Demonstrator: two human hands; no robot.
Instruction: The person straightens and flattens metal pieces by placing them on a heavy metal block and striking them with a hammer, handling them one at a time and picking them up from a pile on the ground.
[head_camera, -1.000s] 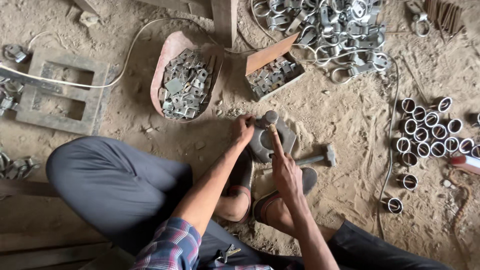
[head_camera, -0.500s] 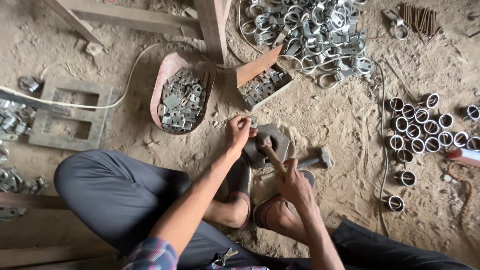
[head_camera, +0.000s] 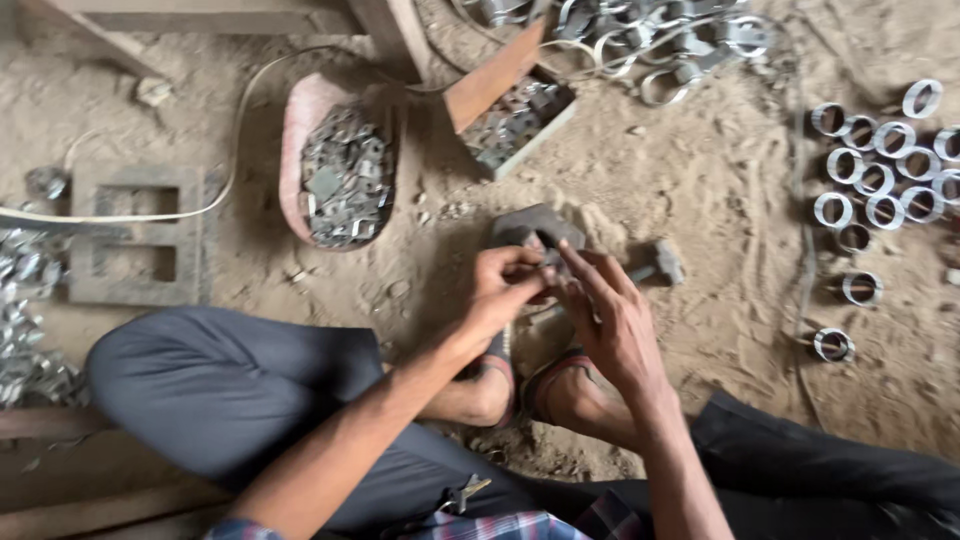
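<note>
Head view, looking down at sandy ground.

Left hand (head_camera: 510, 283): just below frame centre, fingers curled and pinched together on a small part held against the metal block (head_camera: 538, 228). Part itself too small and blurred to identify. Right hand (head_camera: 612, 312): at 3 o'clock of the left hand, touching it, fingers extended and loosely spread, fingertips meeting the same small part. Whether the right hand actually grips anything: cannot tell.

Metal block: dark, irregular, seated in the sand directly at 12 o'clock of both hands, partly covered by the fingertips. Hammer (head_camera: 657, 263): lying on the sand at 3 o'clock of the block, head outward, just beside the right hand's fingers, not held.

Pink tub (head_camera: 296, 150): at 10 o'clock of the hands, well apart, filled with small grey metal pieces. Open box (head_camera: 520, 120): at 12 o'clock, beyond the block, tilted, holding similar pieces. Metal rings (head_camera: 875, 180): standing grouped at 2 to 3 o'clock near the right edge. Tangled clamp pile (head_camera: 650, 40): at 1 o'clock along the top edge. Concrete frame (head_camera: 140, 235): flat at 9 o'clock, with two rectangular openings.

Bent legs in grey trousers and sandalled feet: directly at 6 o'clock of the hands.
</note>
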